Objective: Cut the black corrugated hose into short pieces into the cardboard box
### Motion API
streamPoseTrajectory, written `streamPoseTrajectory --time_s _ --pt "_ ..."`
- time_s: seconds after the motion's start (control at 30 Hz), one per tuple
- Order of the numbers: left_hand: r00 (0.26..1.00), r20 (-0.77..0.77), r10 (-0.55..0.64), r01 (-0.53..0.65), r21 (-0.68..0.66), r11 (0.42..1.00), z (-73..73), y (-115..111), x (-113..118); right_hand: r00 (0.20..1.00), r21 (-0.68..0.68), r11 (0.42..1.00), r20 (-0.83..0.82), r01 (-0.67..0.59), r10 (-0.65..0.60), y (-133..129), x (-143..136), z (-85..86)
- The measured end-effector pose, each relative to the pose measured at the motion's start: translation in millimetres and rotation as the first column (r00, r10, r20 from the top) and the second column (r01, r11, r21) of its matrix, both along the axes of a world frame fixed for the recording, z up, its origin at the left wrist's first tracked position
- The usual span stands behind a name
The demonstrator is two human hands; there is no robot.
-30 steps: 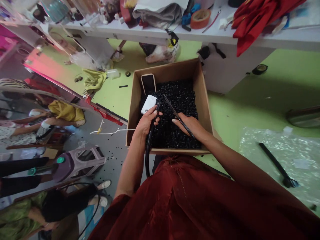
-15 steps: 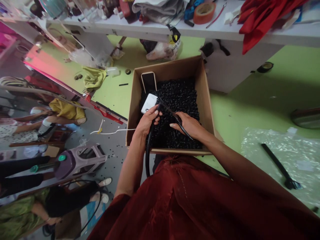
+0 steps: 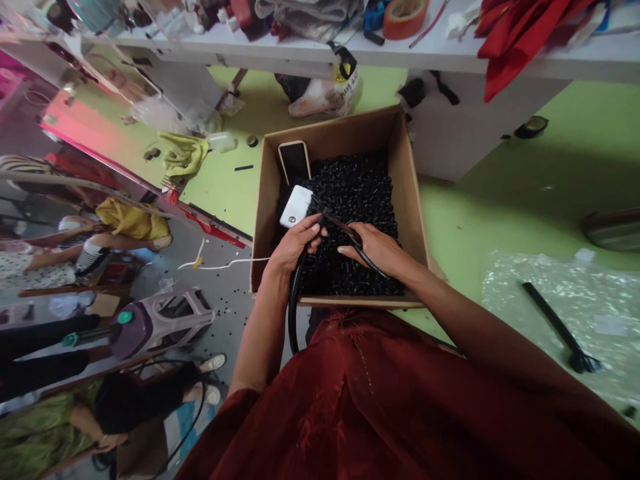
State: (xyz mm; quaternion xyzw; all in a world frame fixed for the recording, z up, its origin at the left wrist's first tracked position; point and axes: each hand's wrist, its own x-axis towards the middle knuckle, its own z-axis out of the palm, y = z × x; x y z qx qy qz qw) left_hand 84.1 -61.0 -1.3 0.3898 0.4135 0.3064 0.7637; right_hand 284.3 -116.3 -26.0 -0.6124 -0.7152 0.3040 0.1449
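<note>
My left hand [image 3: 299, 241] is closed around a black ribbed tube [image 3: 294, 303], which runs down past the box's near wall toward my lap. The tube's upper end shows at my fingertips. In my right hand [image 3: 373, 247] are dark scissors [image 3: 343, 227], their blades reaching to the tube's end; a black handle loop lies along my palm. Whether the blades touch the tube cannot be made out. Both hands are over a cardboard box [image 3: 415, 200] filled with small black pieces [image 3: 357, 183]. A white power bank-like block [image 3: 297, 206] lies on the pieces, left of the blades.
A phone [image 3: 295, 161] leans against the box's far-left corner. A white cable [image 3: 225, 265] leaves the box's left side. Rightward, a black strip [image 3: 555, 323] lies on clear plastic sheeting [image 3: 520, 280]. A cluttered shelf [image 3: 300, 50] crosses behind. Other people sit left near a stool [image 3: 170, 317].
The tube's end and my left fingertips have shifted slightly toward the scissors' blades, whose angle looks a little different. The whole view has moved slightly.
</note>
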Motion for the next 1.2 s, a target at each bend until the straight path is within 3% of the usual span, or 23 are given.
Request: streamPoseTrajectory --time_s 0.4,0.67,0.9,1.2 --pt "1.000 -0.013 -0.009 0.009 -0.023 1.000 -2.0 1 -3 0.994 0.028 0.997 -0.077 -0.073 0.074 2 2 -2.9" --pt "0.999 -0.039 -0.021 0.020 -0.026 0.999 -2.8 -1 -2 0.994 0.025 0.995 0.054 -0.095 0.094 3 3 -1.6" --pt "0.998 -0.044 -0.050 0.048 -0.049 0.998 -4.4 1 0 0.985 -0.064 0.997 0.163 -0.050 0.060 2 1 5.0" --pt "0.995 -0.092 0.029 -0.037 -0.082 0.996 -3.8 1 2 0.971 -0.129 0.992 0.237 0.002 0.029 0 -1 11.3"
